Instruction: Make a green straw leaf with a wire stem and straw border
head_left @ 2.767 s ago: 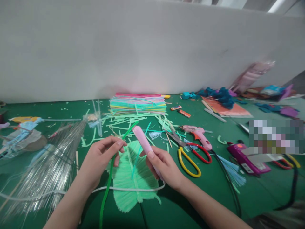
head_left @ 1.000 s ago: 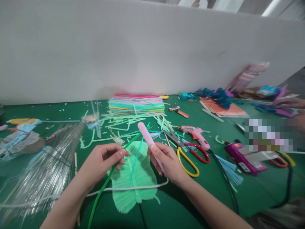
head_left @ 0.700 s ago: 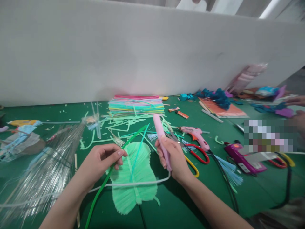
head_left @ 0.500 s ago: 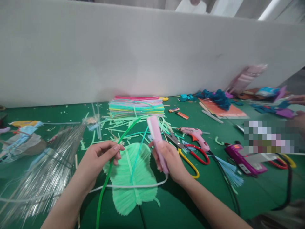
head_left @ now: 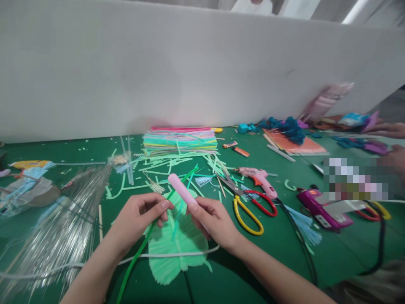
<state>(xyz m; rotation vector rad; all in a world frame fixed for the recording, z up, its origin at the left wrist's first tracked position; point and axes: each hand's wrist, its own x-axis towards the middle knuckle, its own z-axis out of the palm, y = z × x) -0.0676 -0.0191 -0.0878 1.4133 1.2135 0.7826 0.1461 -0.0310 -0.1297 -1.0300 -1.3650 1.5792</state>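
Observation:
My left hand (head_left: pixel 147 213) pinches a long green chenille stem (head_left: pixel 136 255), whose lower part trails toward the front edge of the view. My right hand (head_left: pixel 217 219) is closed around a pink mini hair straightener (head_left: pixel 182 190) with a white cord (head_left: pixel 164 254). The straightener points up and left, close to the stem; whether its plates touch the stem is hidden. Beneath both hands lies a flat mint-green leaf (head_left: pixel 177 268) of fuzzy chenille, with a thin teal stem (head_left: pixel 176 226) across it.
Scissors (head_left: pixel 249 215) with red and yellow handles and a pink glue gun (head_left: pixel 257 179) lie to the right, near a purple device (head_left: pixel 321 211). Behind are bundled chenille stems (head_left: pixel 180 139) and cut scraps. Clear strands (head_left: pixel 76 228) spread leftward. Another person's hand (head_left: pixel 389 130) is far right.
The straightener has swung from nearly upright to a leftward tilt, and my right hand has moved left and lower. The green stem's upper end now leans farther right.

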